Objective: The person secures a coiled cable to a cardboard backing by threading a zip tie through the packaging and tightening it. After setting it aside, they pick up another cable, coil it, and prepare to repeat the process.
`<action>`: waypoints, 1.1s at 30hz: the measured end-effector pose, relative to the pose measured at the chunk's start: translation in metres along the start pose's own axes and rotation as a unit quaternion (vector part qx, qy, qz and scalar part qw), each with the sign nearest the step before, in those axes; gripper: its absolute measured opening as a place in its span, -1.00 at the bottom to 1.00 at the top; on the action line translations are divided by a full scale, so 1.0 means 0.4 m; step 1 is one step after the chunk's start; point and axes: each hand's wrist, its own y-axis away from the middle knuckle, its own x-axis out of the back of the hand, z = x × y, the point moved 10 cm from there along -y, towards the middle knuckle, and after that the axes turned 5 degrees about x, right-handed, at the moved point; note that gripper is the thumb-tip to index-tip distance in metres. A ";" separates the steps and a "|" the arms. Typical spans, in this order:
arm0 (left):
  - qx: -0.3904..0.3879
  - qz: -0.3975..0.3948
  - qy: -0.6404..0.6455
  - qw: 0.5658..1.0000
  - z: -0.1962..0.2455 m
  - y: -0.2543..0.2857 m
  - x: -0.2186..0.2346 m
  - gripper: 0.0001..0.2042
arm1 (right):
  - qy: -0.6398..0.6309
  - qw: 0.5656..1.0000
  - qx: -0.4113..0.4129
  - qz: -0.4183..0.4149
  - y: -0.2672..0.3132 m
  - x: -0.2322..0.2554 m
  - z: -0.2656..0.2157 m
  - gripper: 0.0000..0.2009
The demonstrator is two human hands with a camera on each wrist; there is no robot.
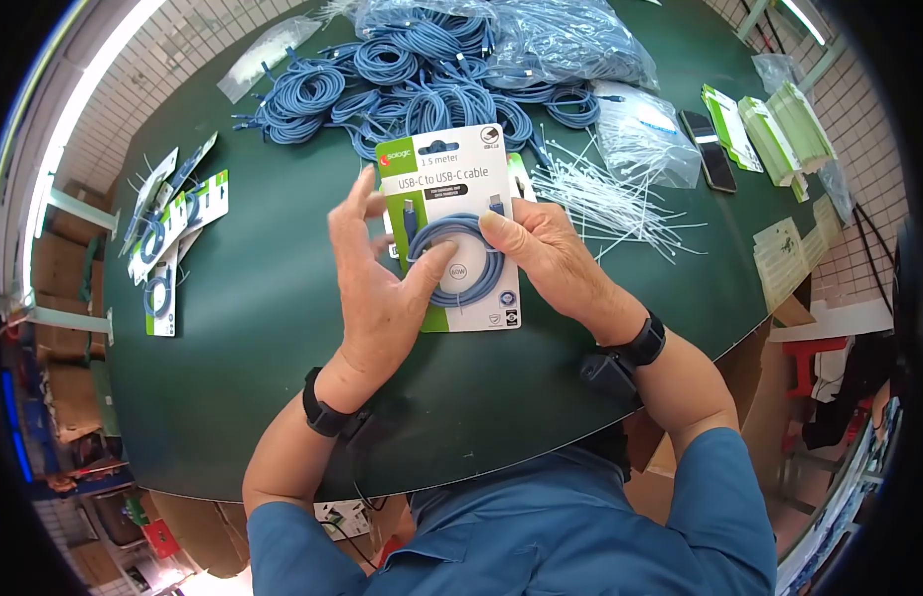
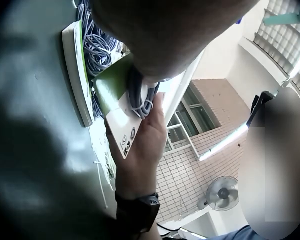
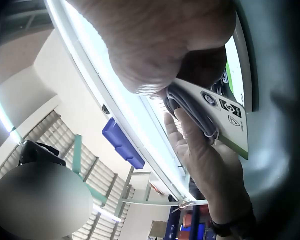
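Right now the person holds a white and green card (image 1: 459, 214) up over the green worktop (image 1: 253, 298), in the middle, close to the body. A blue cable (image 1: 461, 260) sits on the card in a round coil. The left hand (image 1: 377, 288) has its fingers spread out, and its thumb presses on the coil. The right hand (image 1: 546, 253) holds the right side of the card, with its thumb pushed down on the cable too.

I think the step is fixing the coil flat on the card. The next move likely needs both thumbs to keep the coil from springing loose while it gets tied down.

Behind the card lies a big heap of loose blue cables (image 1: 412, 84). White ties (image 1: 605, 199) are spread out to the right, near the right hand. Finished cards (image 1: 173, 238) lie well apart on the left. Most open room is on the bare green part to the left and below the hands. The worktop edge (image 1: 541, 437) runs close under the wrists.
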 end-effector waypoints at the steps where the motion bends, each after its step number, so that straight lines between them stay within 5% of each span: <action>1: -0.100 0.060 -0.083 0.990 0.063 0.010 0.018 -0.60 | -0.006 1.000 0.001 0.002 0.000 0.001 0.002 -0.55; 2: -0.100 0.055 -0.087 0.990 0.065 0.006 0.023 -0.60 | 0.003 1.000 -0.006 -0.005 0.002 -0.002 0.009 -0.55; 5: -0.314 -0.051 -0.325 0.891 0.135 0.043 -0.038 -0.57 | 0.019 0.999 -0.022 -0.020 0.009 -0.013 0.022 -0.56; 9: -0.351 -0.087 -0.321 0.875 0.121 0.048 -0.059 -0.67 | 0.052 0.998 0.003 -0.037 0.009 -0.024 0.003 -0.57; 17: -0.358 -0.110 -0.331 0.866 0.092 0.047 -0.056 -0.74 | 0.050 0.997 0.001 -0.066 0.018 -0.052 0.009 -0.58; 20: -0.361 -0.095 -0.311 0.874 0.085 0.052 -0.044 -0.74 | 0.103 0.991 0.058 -0.061 0.013 -0.059 -0.020 -0.59; 25: -0.323 -0.080 -0.220 0.917 0.089 0.038 -0.023 -0.74 | 0.126 0.989 0.043 -0.062 0.012 -0.043 -0.016 -0.60; 33: -0.346 -0.082 -0.233 0.905 0.104 0.038 -0.027 -0.69 | 0.083 0.996 0.015 -0.007 0.014 -0.009 -0.008 -0.58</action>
